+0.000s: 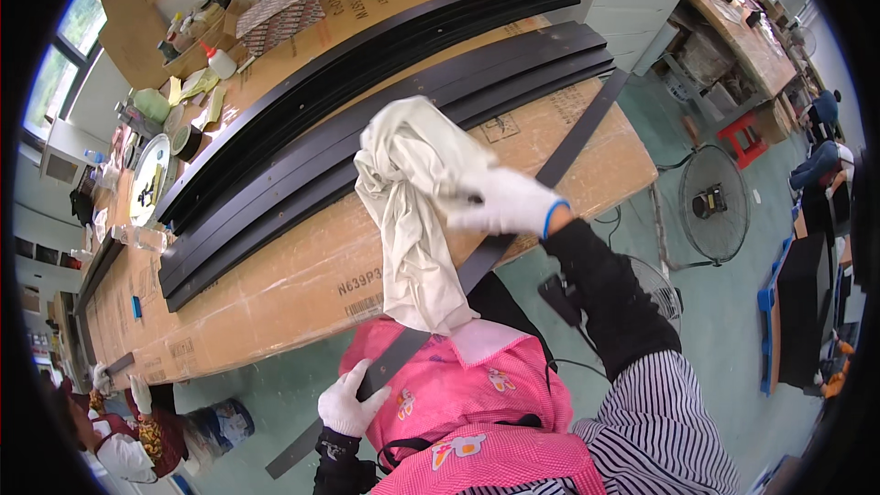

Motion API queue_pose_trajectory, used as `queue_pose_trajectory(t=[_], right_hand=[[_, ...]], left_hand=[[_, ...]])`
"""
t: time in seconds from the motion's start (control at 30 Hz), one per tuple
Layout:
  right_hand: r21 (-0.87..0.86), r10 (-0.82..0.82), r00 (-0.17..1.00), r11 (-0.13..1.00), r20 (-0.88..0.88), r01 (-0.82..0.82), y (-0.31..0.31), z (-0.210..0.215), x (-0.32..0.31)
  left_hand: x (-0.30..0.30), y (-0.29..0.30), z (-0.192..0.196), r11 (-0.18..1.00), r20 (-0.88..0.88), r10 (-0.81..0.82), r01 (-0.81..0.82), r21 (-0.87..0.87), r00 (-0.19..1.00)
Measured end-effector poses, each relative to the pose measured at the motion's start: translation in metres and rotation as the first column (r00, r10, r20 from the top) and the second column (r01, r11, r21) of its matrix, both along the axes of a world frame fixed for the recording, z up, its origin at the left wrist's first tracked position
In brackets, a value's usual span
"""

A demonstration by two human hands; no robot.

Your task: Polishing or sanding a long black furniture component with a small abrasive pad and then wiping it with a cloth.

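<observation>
My right hand [502, 203], in a white glove, grips a crumpled white cloth [414, 206] and presses it on a long flat black metal strip [576, 142]. The strip runs diagonally from the table's far right edge down past my pink apron [458, 403]. Lower down, my left hand [346, 401], also in a white glove, holds the same strip near its lower end. The cloth hangs over the strip and hides its middle part.
Stacks of long curved black strips [367, 101] lie on the cardboard-covered table [275, 284]. Bottles, tape rolls and boxes crowd the far left end. A floor fan [713, 203] and red stool [742, 137] stand at right. Another person [128, 435] is at lower left.
</observation>
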State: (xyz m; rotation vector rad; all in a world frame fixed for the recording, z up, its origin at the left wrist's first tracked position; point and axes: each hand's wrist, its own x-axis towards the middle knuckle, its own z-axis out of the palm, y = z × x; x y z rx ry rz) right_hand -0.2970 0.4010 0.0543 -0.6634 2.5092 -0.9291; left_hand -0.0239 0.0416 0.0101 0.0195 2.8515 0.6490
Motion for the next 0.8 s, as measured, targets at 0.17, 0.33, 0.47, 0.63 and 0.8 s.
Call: queue_pose_trajectory(t=[0.17, 0.33, 0.47, 0.63, 0.8], right_hand=[[0.264, 0.186, 0.982, 0.946, 0.028, -0.187, -0.058, -0.022, 0.070], [-0.329, -0.230, 0.948, 0.933, -0.220, 0.149, -0.089, -0.013, 0.030], [-0.396, -0.337, 0.890, 0.896, -0.307, 0.202, -0.092, 0.001, -0.014], [-0.025, -0.205, 0.961, 0.979, -0.184, 0.204, -0.057, -0.006, 0.004], [-0.486, -0.238, 0.765, 0.650, 0.599, 0.584, 0.008, -0.024, 0.035]], left_hand=[[-0.009, 0.015, 0.003, 0.999, 0.064, 0.014, -0.017, 0.048, 0.998], [-0.005, 0.024, 0.006, 0.999, 0.085, 0.023, -0.025, 0.023, 0.996], [0.003, 0.030, 0.004, 0.998, 0.095, 0.047, -0.051, 0.040, 0.994], [0.017, 0.025, -0.002, 0.999, 0.028, -0.012, 0.013, -0.050, 1.000], [0.041, -0.011, -0.007, 0.997, 0.065, -0.014, 0.019, -0.075, 0.998]])
